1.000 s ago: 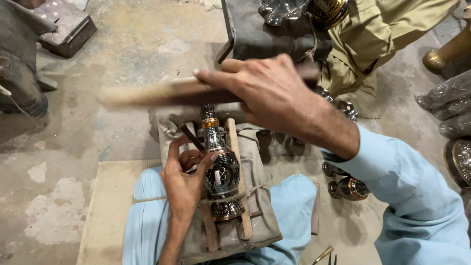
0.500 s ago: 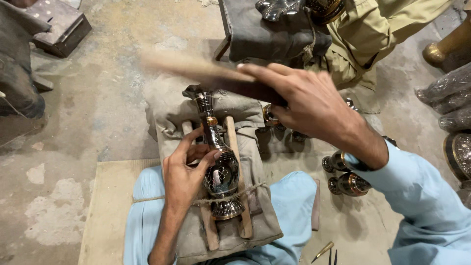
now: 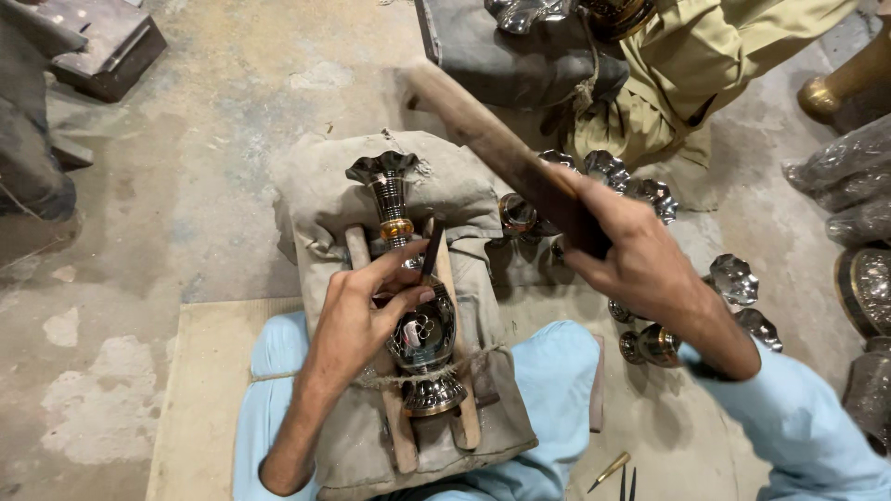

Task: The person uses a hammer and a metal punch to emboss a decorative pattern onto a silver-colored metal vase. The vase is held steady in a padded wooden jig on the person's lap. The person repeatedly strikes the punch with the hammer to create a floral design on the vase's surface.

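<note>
Listing, left to right.

1. Dark block [image 3: 107, 42], top left corner, on bare concrete floor [image 3: 213, 167]. No label seen.
2. Pale board [image 3: 200, 390] under the lap; no marks.
3. Left hand [image 3: 357, 320]: fingers pinching a slim dark chisel [image 3: 432, 252] between thumb and forefinger, palm resting against the vase. Chisel stands nearly upright, tip on the vase's upper belly.
4. Vase [image 3: 419, 325]: dark engraved metal, lying on its side on a grey cloth pad [image 3: 320, 213] across the lap, cradled between two wooden slats [image 3: 464, 408] and tied down with string. Long axis runs away from the person, fluted mouth far, foot near.
5. Right hand [image 3: 631, 255]: fingers wrapped tight round a wooden mallet [image 3: 492, 139], raised. Mallet head lies up and to the right of the chisel top, well apart; its length slants toward upper left. Left hand is the nearer to the vase.
6. Small metal vases [image 3: 733, 278], loose on floor, right.
7. Plastic-wrapped bundles [image 3: 840, 176], grey, right edge; no legible labels.
8. Spare punches [image 3: 613, 468], bottom centre-right.
</note>
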